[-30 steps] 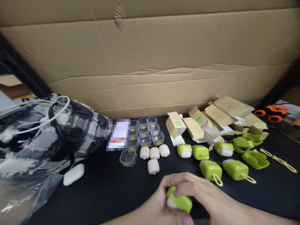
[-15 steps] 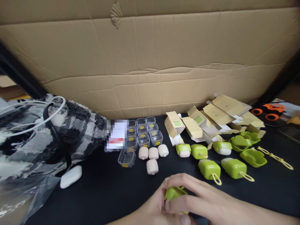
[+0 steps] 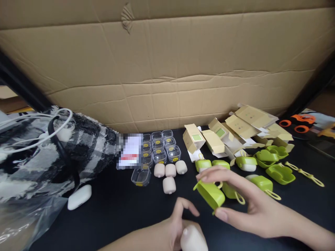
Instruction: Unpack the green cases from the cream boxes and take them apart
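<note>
Between the thumb and fingers of my right hand (image 3: 248,202) is a green case (image 3: 210,194), tilted, its hollow inside facing me. My left hand (image 3: 180,223), low in the middle, holds a whitish rounded piece (image 3: 193,238) with a small nub; the frame's bottom edge cuts it off. Several pale pieces of the same kind (image 3: 169,185) lie on the black table beyond my left hand. More green cases with yellow loops (image 3: 263,183) rest to the right, partly behind my right hand. Open green shells (image 3: 281,173) sit farther right.
Clear plastic containers with yellow stickers (image 3: 159,155) stand in rows at centre. Opened cardboard boxes (image 3: 243,127) pile up at the back right. A shaggy black-and-white bag (image 3: 89,150), a white rounded object (image 3: 80,197) and plastic film (image 3: 28,219) are at left.
My hands have come apart. The green case has moved up and right in my right hand, and the whitish piece now shows, separate from it, in my left hand.
</note>
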Tool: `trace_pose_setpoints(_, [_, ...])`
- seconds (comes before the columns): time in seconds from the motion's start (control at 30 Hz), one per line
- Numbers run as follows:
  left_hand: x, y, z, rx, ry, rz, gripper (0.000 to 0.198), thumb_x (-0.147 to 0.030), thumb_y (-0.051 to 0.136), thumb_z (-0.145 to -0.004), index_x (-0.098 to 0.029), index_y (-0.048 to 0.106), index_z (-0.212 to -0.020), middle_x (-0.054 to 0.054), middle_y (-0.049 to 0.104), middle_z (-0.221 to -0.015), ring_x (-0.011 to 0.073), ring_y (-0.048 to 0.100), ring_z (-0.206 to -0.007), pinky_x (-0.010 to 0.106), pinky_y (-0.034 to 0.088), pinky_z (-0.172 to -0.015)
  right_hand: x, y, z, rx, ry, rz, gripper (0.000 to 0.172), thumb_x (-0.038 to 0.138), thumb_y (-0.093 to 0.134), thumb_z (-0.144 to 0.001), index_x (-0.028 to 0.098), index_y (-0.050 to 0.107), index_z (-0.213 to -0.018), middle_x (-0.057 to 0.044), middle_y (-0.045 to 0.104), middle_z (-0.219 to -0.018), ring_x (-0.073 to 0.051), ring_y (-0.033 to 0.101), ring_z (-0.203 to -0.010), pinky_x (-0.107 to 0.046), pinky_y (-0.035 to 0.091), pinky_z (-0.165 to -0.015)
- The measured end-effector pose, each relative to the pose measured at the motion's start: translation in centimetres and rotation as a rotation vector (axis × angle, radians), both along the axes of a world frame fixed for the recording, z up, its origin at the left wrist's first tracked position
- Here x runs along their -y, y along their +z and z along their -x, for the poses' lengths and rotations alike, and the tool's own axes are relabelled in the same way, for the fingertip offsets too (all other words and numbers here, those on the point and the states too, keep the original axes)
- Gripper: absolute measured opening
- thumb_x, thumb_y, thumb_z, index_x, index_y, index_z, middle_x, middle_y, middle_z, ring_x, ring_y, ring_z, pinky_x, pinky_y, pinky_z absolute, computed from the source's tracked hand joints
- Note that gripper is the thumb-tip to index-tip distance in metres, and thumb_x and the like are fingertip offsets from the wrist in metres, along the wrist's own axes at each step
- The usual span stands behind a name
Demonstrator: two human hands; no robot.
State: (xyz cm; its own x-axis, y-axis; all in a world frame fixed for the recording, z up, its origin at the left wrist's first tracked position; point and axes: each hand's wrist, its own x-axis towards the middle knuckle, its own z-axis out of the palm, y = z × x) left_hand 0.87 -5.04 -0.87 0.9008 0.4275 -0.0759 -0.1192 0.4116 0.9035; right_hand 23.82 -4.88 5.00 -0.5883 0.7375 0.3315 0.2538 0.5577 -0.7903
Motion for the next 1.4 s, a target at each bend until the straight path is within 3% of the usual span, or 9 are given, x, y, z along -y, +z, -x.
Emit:
trace_pose_setpoints(0.1, [-0.1, 2.8, 1.1, -0.168, 0.199, -0.278, 0.037, -0.026, 0.069, -0.075, -0.024, 0.038, -0.095, 0.003, 0.06, -0.096, 0.0112, 0.057, -0.078, 0.023, 0.043, -0.069, 0.0, -0.2, -0.2, 0.232, -0.087, -0.171, 0.049, 0.019, 0.066, -0.079, 0.029, 0.045, -0.122, -0.004, 0.06, -0.12, -0.02, 0.053, -0.117, -0.033, 0.043, -0.099])
trace_pose_setpoints(0.2, [-0.9, 6.7, 3.1, -0.511, 0.332, -0.854, 0.038, -0.013, 0.068, -0.07, -0.025, 0.052, -0.102, 0.004, 0.051, -0.112, 0.0181, 0.053, -0.101, 0.03, 0.043, -0.087, 0.0, -0.3, -0.1, 0.343, -0.088, -0.204, 0.043, 0.026, 0.066, -0.078, 0.026, 0.05, -0.117, -0.003, 0.063, -0.114, -0.02, 0.056, -0.113, -0.031, 0.046, -0.097])
trace_pose_setpoints(0.3, [-2.0, 8.6, 5.0, -0.769, 0.391, -1.128, 0.044, -0.011, 0.059, -0.074, -0.026, 0.049, -0.115, 0.002, 0.057, -0.107, 0.0182, 0.057, -0.098, 0.03, 0.045, -0.087, 0.1, -0.3, -0.1, 0.311, -0.109, -0.235, 0.043, 0.025, 0.065, -0.079, 0.027, 0.049, -0.118, -0.002, 0.061, -0.117, -0.018, 0.056, -0.114, -0.027, 0.046, -0.096])
trace_pose_setpoints(0.5, [-3.2, 7.7, 5.8, -1.052, 0.265, -1.303, 0.012, -0.013, 0.05, -0.08, -0.02, 0.056, -0.089, 0.003, 0.056, -0.095, 0.0183, 0.06, -0.08, 0.03, 0.05, -0.069, 0.4, 0.0, -0.2, 0.254, -0.122, -0.243, 0.049, 0.022, 0.066, -0.077, 0.03, 0.046, -0.121, 0.0, 0.06, -0.119, -0.017, 0.055, -0.115, -0.024, 0.046, -0.096])
trace_pose_setpoints(0.83, [-3.4, 7.6, 5.6, -1.095, 0.341, -1.486, 0.026, -0.013, 0.053, -0.079, -0.017, 0.058, -0.105, 0.009, 0.056, -0.1, 0.0277, 0.056, -0.095, 0.046, 0.048, -0.082, 0.4, 0.0, 0.0, 0.288, -0.113, -0.203, 0.047, 0.027, 0.068, -0.078, 0.032, 0.046, -0.12, 0.001, 0.061, -0.118, -0.017, 0.056, -0.114, -0.025, 0.047, -0.095])
trace_pose_setpoints(0.97, [-2.1, 7.4, 4.2, -0.817, 0.439, -1.281, 0.013, -0.022, 0.052, -0.085, -0.017, 0.058, -0.095, 0.005, 0.06, -0.09, 0.0202, 0.058, -0.082, 0.033, 0.049, -0.073, 0.7, -1.0, 0.4, 0.175, -0.16, -0.192, 0.051, 0.024, 0.068, -0.08, 0.032, 0.037, -0.12, 0.0, 0.058, -0.121, -0.015, 0.054, -0.117, -0.024, 0.047, -0.096])
trace_pose_setpoints(1.1, [0.1, 5.2, 1.4, -0.444, 0.306, -0.699, 0.017, -0.028, 0.052, -0.088, -0.018, 0.061, -0.097, 0.003, 0.062, -0.086, 0.0152, 0.06, -0.077, 0.027, 0.049, -0.071, 1.2, -2.1, 1.5, 0.037, -0.128, -0.163, 0.039, 0.02, 0.068, -0.08, 0.028, 0.041, -0.106, -0.004, 0.058, -0.119, -0.015, 0.057, -0.113, -0.023, 0.049, -0.091])
trace_pose_setpoints(1.23, [1.2, 2.5, -0.5, -0.199, 0.5, -0.198, 0.029, -0.04, 0.062, -0.083, -0.019, 0.063, -0.104, 0.003, 0.058, -0.092, 0.0145, 0.059, -0.08, 0.027, 0.05, -0.073, 1.4, -1.9, 1.9, 0.059, -0.01, -0.033, 0.036, 0.022, 0.068, -0.081, 0.023, 0.048, -0.112, -0.01, 0.057, -0.125, -0.02, 0.054, -0.118, -0.031, 0.047, -0.096])
trace_pose_setpoints(1.4, [1.1, 1.9, -0.7, -0.139, 0.625, -0.024, 0.033, -0.04, 0.073, -0.074, -0.016, 0.067, -0.096, 0.001, 0.063, -0.072, 0.0128, 0.058, -0.068, 0.027, 0.048, -0.07, 0.8, -1.3, 1.7, -0.001, -0.117, -0.024, 0.032, 0.021, 0.061, -0.083, 0.019, 0.053, -0.114, -0.01, 0.064, -0.107, -0.018, 0.062, -0.098, -0.03, 0.053, -0.084])
